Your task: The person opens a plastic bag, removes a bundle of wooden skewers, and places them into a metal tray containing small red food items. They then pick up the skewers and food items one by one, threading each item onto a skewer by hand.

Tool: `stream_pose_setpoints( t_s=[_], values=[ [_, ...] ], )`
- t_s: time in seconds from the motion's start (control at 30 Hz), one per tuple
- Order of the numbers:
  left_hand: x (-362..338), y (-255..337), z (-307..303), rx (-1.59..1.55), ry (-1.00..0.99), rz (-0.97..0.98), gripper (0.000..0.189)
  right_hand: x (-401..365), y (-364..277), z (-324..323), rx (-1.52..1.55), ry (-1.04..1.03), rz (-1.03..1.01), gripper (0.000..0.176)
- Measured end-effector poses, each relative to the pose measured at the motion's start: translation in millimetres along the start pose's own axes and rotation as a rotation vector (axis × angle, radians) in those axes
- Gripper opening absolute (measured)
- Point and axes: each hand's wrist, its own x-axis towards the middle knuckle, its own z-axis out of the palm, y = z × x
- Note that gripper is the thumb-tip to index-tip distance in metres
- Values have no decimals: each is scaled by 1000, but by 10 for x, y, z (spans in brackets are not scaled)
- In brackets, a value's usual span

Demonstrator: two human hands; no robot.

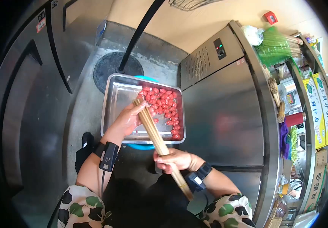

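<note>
Sticks before tray, cabinet seemingly alongside

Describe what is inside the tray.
Red pieces lie in the tray, mostly toward its right side; its upper left is bare. The left hand and sticks cover part, hiding whatever lies beneath.
</note>
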Motion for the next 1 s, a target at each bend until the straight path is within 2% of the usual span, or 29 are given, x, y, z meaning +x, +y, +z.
stream_pose_setpoints(
  t_s=[0.03,0.1,0.13,0.2,0.3,0.33,0.43,0.53,0.57,0.6,0.7,0.73,0.77,0.87,0.97,1.0],
  values=[
    [-30,-3,51,-13,-62,-35,19,-44,41,-78,-25,7,2,17],
    [-11,-129,44,3,-72,-91,20,-119,102,-181,-111,1,-3,22],
    [-10,-162,84,14,-79,-113,20,-128,113,-225,-52,-79,1,29],
    [-21,-256,162,14,29,-178,20,-138,4,-190,-246,48,-52,36],
    [40,-460,160,-32,93,-179,22,7,-224,-256,-169,61,-222,45],
    [66,-495,142,-14,111,-172,22,104,-254,-316,-114,42,-256,46],
    [75,-500,201,36,209,-151,26,327,-270,-458,-301,139,-243,44],
    [117,-498,183,47,192,-150,23,329,-251,-544,-306,188,-309,43],
    [137,-476,174,37,196,-133,22,289,-257,-598,-199,287,-427,41],
    [147,-456,152,26,199,-119,21,171,-363,-732,-271,265,-506,40],
    [151,-374,142,-25,249,-73,19,-41,-599,-1083,-304,808,-687,24],
    [155,-343,141,-45,271,-55,19,-73,-628,-1295,-383,1018,-673,19],
    [158,-323,133,-42,293,-45,18,-63,-623,-1562,-472,1248,-614,22],
    [165,-303,117,-52,319,-52,18,29,-431,-2395,-978,1430,-545,27],
    [163,-332,115,-41,311,-64,16,96,-513,-2365,-900,1239,-319,30],
    [160,-345,115,-35,311,-73,16,113,-532,-2357,-966,1261,-298,29]
  ],
)
